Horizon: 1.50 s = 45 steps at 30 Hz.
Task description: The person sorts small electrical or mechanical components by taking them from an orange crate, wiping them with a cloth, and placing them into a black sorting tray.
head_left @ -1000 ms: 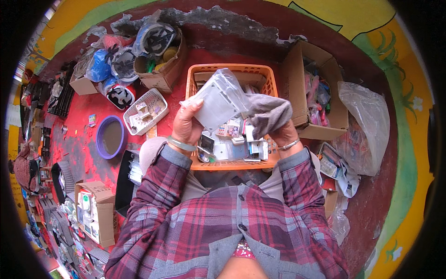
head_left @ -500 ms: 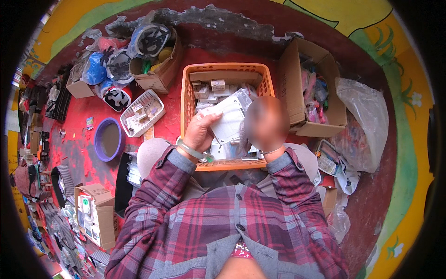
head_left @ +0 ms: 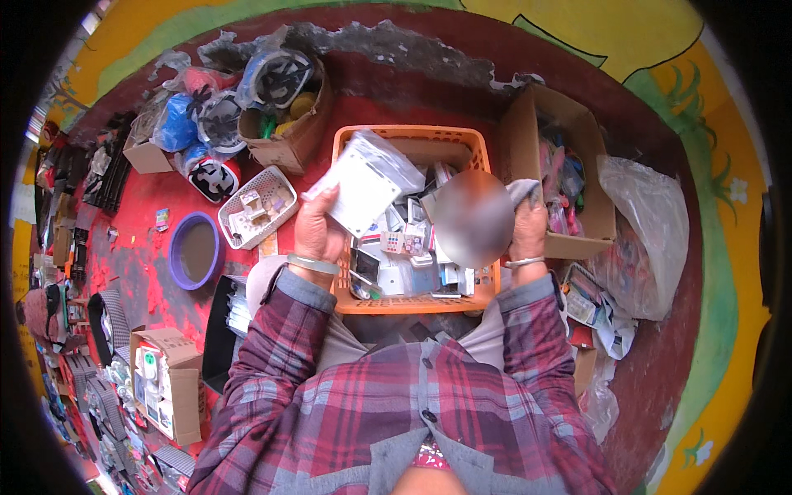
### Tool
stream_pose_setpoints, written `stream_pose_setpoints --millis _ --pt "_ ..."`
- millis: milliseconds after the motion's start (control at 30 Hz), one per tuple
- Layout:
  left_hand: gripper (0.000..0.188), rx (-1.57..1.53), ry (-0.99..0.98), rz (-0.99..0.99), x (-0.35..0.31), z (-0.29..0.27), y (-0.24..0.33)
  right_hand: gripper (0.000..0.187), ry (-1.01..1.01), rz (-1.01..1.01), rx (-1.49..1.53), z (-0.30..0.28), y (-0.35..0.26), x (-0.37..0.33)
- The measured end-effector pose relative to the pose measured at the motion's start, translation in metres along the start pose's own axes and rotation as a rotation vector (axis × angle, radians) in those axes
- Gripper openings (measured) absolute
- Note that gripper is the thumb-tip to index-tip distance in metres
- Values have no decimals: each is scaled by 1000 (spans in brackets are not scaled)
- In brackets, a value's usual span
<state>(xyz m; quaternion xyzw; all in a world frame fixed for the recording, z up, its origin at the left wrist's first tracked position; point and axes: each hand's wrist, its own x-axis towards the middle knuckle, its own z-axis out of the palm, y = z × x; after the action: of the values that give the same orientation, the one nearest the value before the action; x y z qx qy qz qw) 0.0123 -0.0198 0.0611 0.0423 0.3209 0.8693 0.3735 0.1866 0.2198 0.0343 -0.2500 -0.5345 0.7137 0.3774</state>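
Note:
My left hand (head_left: 318, 229) grips a flat white panel (head_left: 363, 196) by its near left edge, with a clear plastic bag (head_left: 386, 158) at its far end. The panel is tilted over the left part of an orange plastic basket (head_left: 404, 306). At the basket's right side, my right hand (head_left: 530, 229) is closed on a grey cloth (head_left: 522, 191). Small boxes and flat white and dark packets (head_left: 404, 242) lie jumbled in the basket. A blurred patch hides part of the basket's right half and whatever lies there.
Left of the basket are a white plastic basket (head_left: 268, 228) with small boxes and a purple-rimmed basin (head_left: 216, 268). An open carton (head_left: 513, 157) stands on the right beside a clear plastic sack (head_left: 652, 223). Another carton (head_left: 289, 153) with bagged helmets is at the far left.
The panel has moved left with my left hand. My right hand has drawn away to the right with the cloth, and more of the basket's contents shows between my hands.

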Motion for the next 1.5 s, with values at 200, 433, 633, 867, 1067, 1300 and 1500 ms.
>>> stream_pose_setpoints --millis 200,433,633,867,1067,1300,1500 --pt "37 562 -64 579 -9 5 -16 63 -348 341 360 14 -5 -25" --pt "33 1752 -314 1295 -25 13 -37 71 -598 449 436 48 2 -43" --pt "52 1785 -531 1074 -28 15 -52 63 -366 439 456 59 -2 -52" --pt "60 1037 -77 493 -1 -6 -55 46 -311 349 519 32 16 -34" --pt "45 86 -118 -465 2 -4 -35 49 -443 330 332 31 6 -33" --pt "44 153 -255 -575 -16 11 -53 31 -442 330 32 42 7 -40" --pt "41 -14 -179 -394 -6 1 -50 33 -108 -37 10 26 -1 -23"
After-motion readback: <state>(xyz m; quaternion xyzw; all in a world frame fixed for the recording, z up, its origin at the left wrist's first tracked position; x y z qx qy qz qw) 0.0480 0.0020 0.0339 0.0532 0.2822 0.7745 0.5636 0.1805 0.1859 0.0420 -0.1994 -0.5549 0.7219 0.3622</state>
